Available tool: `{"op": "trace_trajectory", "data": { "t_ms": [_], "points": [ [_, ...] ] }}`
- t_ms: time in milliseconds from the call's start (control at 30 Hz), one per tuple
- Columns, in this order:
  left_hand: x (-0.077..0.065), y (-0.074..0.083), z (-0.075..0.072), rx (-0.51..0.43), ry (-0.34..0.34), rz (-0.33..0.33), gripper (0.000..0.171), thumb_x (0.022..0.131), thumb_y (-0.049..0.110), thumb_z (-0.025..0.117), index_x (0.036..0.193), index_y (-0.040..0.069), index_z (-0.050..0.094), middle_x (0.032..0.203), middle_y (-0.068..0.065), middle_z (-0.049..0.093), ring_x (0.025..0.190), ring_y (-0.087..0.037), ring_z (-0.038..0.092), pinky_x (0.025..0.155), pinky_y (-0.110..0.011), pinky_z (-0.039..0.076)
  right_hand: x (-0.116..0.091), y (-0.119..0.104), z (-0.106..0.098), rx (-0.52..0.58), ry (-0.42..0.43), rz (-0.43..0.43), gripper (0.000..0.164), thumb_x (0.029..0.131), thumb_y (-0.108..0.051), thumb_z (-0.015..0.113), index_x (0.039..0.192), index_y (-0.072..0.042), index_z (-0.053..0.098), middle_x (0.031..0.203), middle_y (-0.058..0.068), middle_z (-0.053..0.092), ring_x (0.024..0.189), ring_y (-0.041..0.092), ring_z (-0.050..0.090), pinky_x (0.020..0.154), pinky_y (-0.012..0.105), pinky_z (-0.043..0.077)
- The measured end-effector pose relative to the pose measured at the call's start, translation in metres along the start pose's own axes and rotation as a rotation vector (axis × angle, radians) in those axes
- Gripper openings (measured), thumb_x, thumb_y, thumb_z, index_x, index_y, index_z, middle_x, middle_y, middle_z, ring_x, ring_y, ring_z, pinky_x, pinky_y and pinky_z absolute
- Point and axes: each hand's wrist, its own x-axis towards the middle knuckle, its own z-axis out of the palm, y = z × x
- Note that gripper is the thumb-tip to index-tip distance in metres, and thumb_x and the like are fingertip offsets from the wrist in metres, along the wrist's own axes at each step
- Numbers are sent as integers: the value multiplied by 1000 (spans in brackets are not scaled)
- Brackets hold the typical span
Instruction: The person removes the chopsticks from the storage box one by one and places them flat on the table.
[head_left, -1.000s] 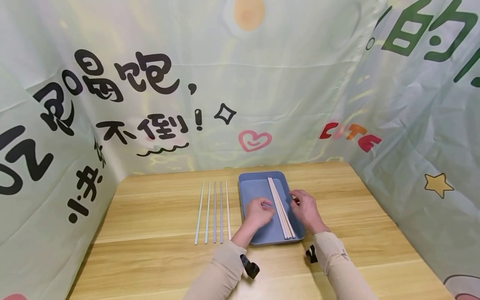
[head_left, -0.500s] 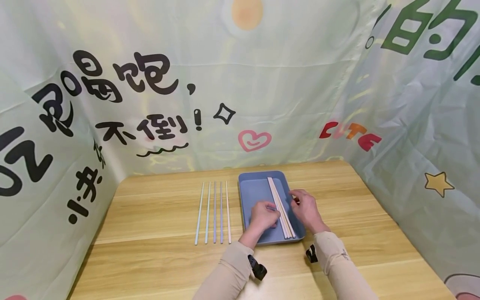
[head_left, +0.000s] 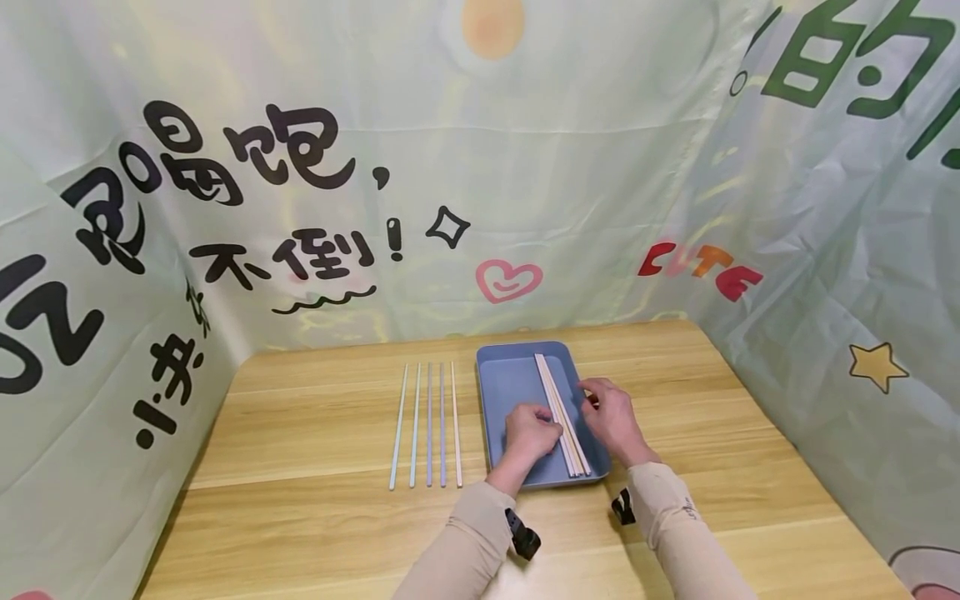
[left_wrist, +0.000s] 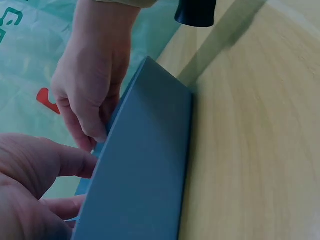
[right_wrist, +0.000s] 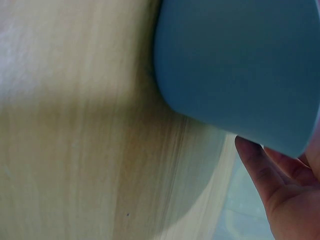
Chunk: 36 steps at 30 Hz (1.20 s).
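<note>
Several slim pale chopsticks (head_left: 564, 417) lie bundled lengthwise in the blue tray (head_left: 510, 371). My left hand (head_left: 531, 435) reaches over the tray's near part, bent fingertips right at the bundle's left side. Whether they pinch a chopstick I cannot tell; in the left wrist view the tray wall (left_wrist: 145, 150) hides the fingertips of the left hand (left_wrist: 30, 175). My right hand (head_left: 613, 421) grips the tray's right rim, also seen in the right wrist view, where a finger (right_wrist: 257, 162) sits at the edge of the tray (right_wrist: 240, 65).
Left of the tray, several chopsticks lie apart in a row on the wooden table: light-blue ones (head_left: 405, 425), violet-blue ones (head_left: 442, 425) and a pinkish one (head_left: 456, 425). A printed cloth (head_left: 420, 150) surrounds the table's back and sides.
My left hand has moved slightly right and down inside the tray, up to the chopstick bundle. The right hand, the tray and the row on the table have stayed put.
</note>
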Motion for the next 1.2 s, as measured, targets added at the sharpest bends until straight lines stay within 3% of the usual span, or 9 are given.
{"op": "trace_trajectory", "data": {
  "t_ms": [167,567,900,1067,1200],
  "points": [
    [0,-2,4,64,52,25,19,78,7,86,96,2,81,73,-1,75,67,-7,64,66,-25,55,-1,-1,-1,9,-17,22,33,89,10,64,121,11,71,122,28,70,93,39,74,75,46,63],
    [3,-1,10,104,70,3,25,79,8,88,101,1,79,74,0,73,71,-11,66,72,-29,58,-1,-3,-3,14,-36,51,34,90,10,63,124,11,70,125,28,69,95,40,74,77,47,63],
    [4,-2,11,126,105,38,27,74,4,88,100,2,79,79,-4,73,77,-16,66,77,-32,59,0,-3,-3,23,-44,51,35,90,10,62,125,12,69,126,29,69,96,41,74,79,48,63],
    [4,-2,10,122,91,35,25,73,1,86,97,2,79,75,-3,72,72,-15,64,71,-28,57,0,-2,-3,21,-37,47,34,90,10,62,124,12,69,125,29,69,95,40,74,77,46,63],
    [3,-2,8,102,79,18,19,71,0,87,86,3,76,72,-2,68,68,-14,60,65,-26,54,0,-2,-3,21,-39,49,34,91,10,62,124,11,69,125,29,69,95,40,74,76,45,63]
  ]
}}
